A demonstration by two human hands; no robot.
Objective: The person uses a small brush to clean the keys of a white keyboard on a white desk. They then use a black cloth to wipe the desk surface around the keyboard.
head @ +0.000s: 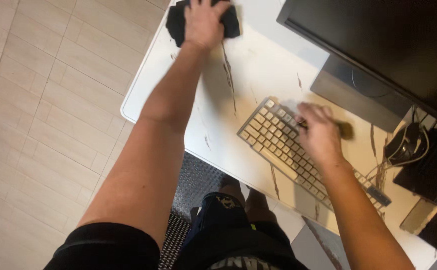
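Pale beige tiled floor (43,100) at left, white marble-patterned surface (258,65) beside it, rounded corner near tiles. Left hand (204,21) far out at surface's back edge, palm flat, fingers spread over crumpled black cloth (177,22), pressing it down; arm straight for reach. Cream-coloured keyboard (273,137) lies diagonal mid-surface. Right hand (318,132) over its keys, grip narrow round small dark-handled brush (346,131), bristles blurred, seemingly low to reach between keys. Black monitor (378,40) on grey stand behind, clear of both hands. Tangle of cables (408,145) at far right.
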